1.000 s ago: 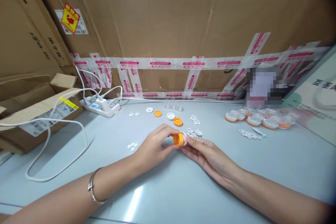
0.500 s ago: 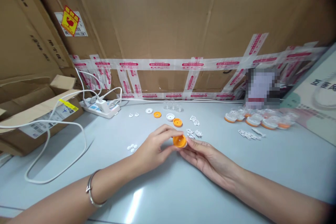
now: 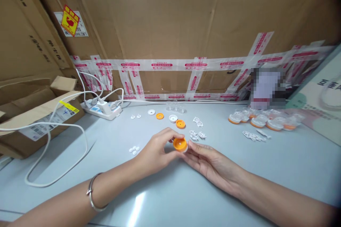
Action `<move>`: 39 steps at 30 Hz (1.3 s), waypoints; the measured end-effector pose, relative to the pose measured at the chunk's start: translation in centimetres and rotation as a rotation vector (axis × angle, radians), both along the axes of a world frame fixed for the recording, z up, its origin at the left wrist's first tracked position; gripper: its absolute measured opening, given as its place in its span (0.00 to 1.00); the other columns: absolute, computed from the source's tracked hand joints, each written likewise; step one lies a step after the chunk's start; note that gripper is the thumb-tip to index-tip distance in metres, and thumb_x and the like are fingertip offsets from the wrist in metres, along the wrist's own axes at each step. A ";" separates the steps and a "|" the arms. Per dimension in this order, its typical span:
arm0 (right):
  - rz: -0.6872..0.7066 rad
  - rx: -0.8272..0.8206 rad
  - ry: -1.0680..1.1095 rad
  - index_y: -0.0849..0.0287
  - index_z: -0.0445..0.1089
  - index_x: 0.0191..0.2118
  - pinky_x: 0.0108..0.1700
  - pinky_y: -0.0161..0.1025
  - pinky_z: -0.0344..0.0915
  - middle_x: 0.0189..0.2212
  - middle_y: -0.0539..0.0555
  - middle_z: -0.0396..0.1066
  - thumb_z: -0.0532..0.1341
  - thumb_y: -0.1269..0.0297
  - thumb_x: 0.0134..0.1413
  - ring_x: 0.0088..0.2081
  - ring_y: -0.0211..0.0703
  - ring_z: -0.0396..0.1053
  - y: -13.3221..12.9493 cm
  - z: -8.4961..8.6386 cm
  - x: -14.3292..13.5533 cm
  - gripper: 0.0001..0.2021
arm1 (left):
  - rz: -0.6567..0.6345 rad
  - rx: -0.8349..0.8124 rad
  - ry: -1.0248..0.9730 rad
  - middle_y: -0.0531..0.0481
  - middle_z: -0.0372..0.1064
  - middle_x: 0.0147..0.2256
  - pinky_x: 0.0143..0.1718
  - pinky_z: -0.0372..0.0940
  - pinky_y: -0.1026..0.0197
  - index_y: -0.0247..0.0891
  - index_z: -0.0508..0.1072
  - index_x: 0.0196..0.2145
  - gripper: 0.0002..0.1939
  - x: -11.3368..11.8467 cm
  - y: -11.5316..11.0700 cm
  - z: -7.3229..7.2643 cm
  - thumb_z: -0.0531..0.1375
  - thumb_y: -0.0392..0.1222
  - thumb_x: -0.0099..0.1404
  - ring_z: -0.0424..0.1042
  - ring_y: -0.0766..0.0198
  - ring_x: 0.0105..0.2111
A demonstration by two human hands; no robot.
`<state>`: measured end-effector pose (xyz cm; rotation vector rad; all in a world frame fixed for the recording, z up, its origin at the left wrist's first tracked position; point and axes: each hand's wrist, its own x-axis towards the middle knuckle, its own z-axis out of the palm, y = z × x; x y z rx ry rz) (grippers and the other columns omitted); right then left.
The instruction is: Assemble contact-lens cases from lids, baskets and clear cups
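Between both hands, above the table, is a round orange plastic cup-shaped part (image 3: 180, 144), its hollow side tilted toward me, with a small pale spot at its middle and a whitish edge at the lower right. My left hand (image 3: 162, 147) pinches it between thumb and fingers from the left. From the right, my right hand (image 3: 206, 158) grips its edge with thumb and fingertips. Just beyond lie another orange cup part (image 3: 180, 124), a white round part (image 3: 173, 118), an orange ring (image 3: 160, 116) and a white ring (image 3: 151, 112). White lattice-like pieces (image 3: 197, 135) rest behind the right hand.
Several small white discs (image 3: 134, 149) lie left of my hands, with two white pegs (image 3: 135, 116) farther back. Clear domes (image 3: 175, 107) stand behind. Orange-and-clear assemblies (image 3: 266, 120) cluster at right. A power strip (image 3: 106, 111), white cable (image 3: 86, 142) and open carton (image 3: 39, 113) occupy the left.
The orange cup part has shifted slightly left and tipped a little, and both hands keep their hold on it. The loose parts on the table lie as before.
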<state>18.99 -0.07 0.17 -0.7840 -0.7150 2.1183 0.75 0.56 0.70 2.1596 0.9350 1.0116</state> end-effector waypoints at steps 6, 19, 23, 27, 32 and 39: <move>0.031 0.007 -0.065 0.62 0.74 0.36 0.50 0.35 0.64 0.35 0.55 0.75 0.62 0.67 0.50 0.40 0.37 0.71 0.0 0.0 0.1 0.08 | -0.002 0.040 0.025 0.47 0.66 0.39 0.43 0.64 0.58 0.39 0.68 0.45 0.16 -0.1 0.1 -0.4 0.61 0.36 0.58 0.67 0.62 0.39; -0.070 0.075 -0.190 0.60 0.71 0.42 0.39 0.31 0.69 0.31 0.55 0.76 0.62 0.63 0.50 0.33 0.36 0.74 0.2 0.5 0.2 0.12 | -0.051 0.058 0.012 0.45 0.67 0.43 0.47 0.63 0.58 0.41 0.67 0.51 0.17 0.0 -0.2 0.0 0.54 0.36 0.64 0.67 0.63 0.43; -0.110 0.056 -0.177 0.60 0.69 0.43 0.44 0.34 0.68 0.33 0.53 0.75 0.65 0.66 0.46 0.36 0.37 0.73 0.0 0.6 0.1 0.15 | 0.008 0.104 0.017 0.46 0.67 0.41 0.45 0.64 0.58 0.42 0.67 0.50 0.16 -0.1 -0.2 -0.1 0.55 0.37 0.63 0.68 0.63 0.41; -0.128 0.024 -0.158 0.61 0.70 0.40 0.47 0.35 0.68 0.32 0.52 0.75 0.66 0.70 0.43 0.37 0.37 0.73 0.1 0.4 0.1 0.14 | -0.023 0.125 0.060 0.46 0.66 0.43 0.47 0.63 0.57 0.42 0.65 0.52 0.19 -0.3 -0.1 -0.1 0.55 0.36 0.63 0.67 0.62 0.43; -0.097 0.005 -0.154 0.63 0.70 0.40 0.47 0.35 0.68 0.34 0.54 0.75 0.66 0.70 0.44 0.39 0.39 0.73 0.5 0.1 0.3 0.14 | -0.067 0.092 0.085 0.45 0.65 0.45 0.49 0.62 0.55 0.43 0.64 0.53 0.19 -0.5 0.1 0.0 0.52 0.35 0.65 0.66 0.61 0.46; -0.111 0.026 -0.146 0.62 0.69 0.43 0.47 0.34 0.69 0.34 0.53 0.75 0.66 0.72 0.44 0.40 0.38 0.73 0.4 0.2 0.2 0.17 | 0.048 -0.016 -0.043 0.46 0.70 0.44 0.49 0.64 0.57 0.39 0.72 0.44 0.12 -0.1 0.3 -0.2 0.55 0.38 0.63 0.69 0.62 0.44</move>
